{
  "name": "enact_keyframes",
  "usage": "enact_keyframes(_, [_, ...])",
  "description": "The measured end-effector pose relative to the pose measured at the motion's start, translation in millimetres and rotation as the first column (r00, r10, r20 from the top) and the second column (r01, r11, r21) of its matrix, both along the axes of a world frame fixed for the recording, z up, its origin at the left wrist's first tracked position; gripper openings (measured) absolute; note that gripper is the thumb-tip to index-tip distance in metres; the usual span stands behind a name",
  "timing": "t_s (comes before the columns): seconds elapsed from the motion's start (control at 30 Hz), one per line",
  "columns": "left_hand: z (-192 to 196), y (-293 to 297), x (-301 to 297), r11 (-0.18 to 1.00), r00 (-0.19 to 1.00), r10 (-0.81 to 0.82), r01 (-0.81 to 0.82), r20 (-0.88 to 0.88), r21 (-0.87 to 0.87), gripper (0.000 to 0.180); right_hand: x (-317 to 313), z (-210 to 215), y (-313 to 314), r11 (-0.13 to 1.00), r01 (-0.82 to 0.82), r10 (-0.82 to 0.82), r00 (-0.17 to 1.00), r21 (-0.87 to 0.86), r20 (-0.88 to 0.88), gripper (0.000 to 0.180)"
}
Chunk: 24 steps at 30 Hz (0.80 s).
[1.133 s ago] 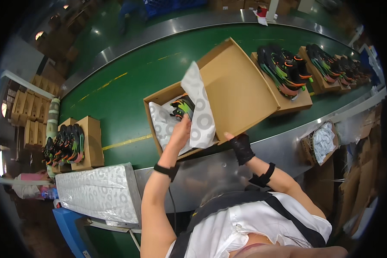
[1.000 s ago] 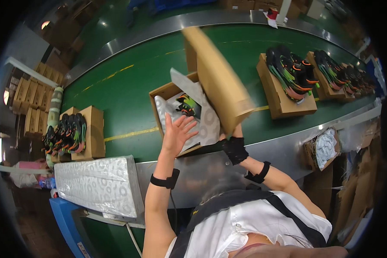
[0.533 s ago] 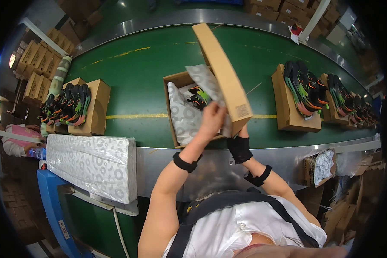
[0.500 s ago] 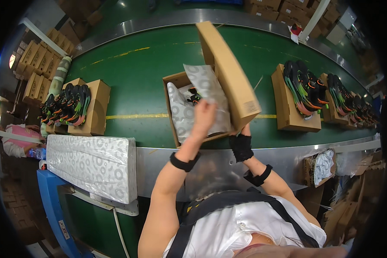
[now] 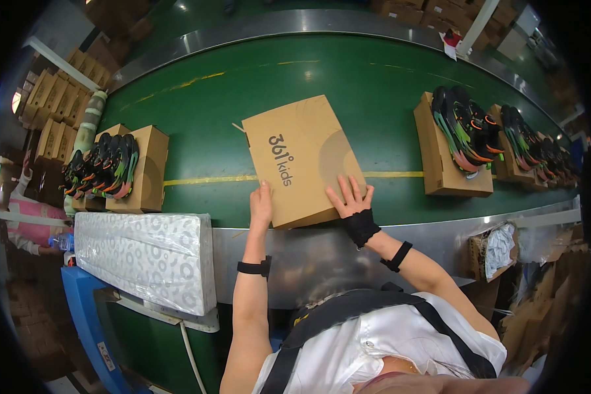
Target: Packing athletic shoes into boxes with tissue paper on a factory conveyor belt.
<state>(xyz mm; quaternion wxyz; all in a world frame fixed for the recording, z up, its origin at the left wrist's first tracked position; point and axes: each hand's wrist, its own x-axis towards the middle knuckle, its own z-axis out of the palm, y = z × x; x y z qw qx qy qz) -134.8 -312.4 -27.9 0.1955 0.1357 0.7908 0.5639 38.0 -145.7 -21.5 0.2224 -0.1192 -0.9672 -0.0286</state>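
A brown cardboard shoebox (image 5: 308, 148) stands in front of me on the green conveyor belt, its lid down and the box turned slightly askew. Dark printing and a darker round patch mark the lid. My left hand (image 5: 261, 203) rests against the box's near left edge, its fingers stretched and close together. Across the near right part of the lid, my right hand (image 5: 356, 209) lies flat with fingers spread; it wears a black fingerless glove. What is inside the box is now hidden by the lid.
Black sports shoes (image 5: 467, 128) lie on a shoebox at right, with several more beyond. Other shoes (image 5: 115, 164) sit on boxes at left. Nearer stands a plastic-wrapped stack of patterned paper (image 5: 144, 259) beside a blue frame (image 5: 88, 322). Another person (image 5: 36, 220) is at far left.
The lid has swung down over the shoebox, covering the grey patterned paper and the shoe. My left hand has moved from inside to the left edge; my right hand has come onto the lid.
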Motion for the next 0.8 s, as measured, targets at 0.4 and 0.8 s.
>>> enact_keyframes(0.4, [-11, 18, 6, 0.888, 0.807, -0.212, -0.076, 0.552, 0.453, 0.04, 18, 23, 15, 0.999, 0.038, -0.036, 0.993, -0.022, 0.108, 0.045])
enact_keyframes(0.8, [11, -82, 42, 0.025, 0.403, -0.899, -0.339, 0.169, 0.941, 0.052, 112, 113, 105, 0.996, -0.091, 0.091, 0.922, 0.019, -0.377, 0.046])
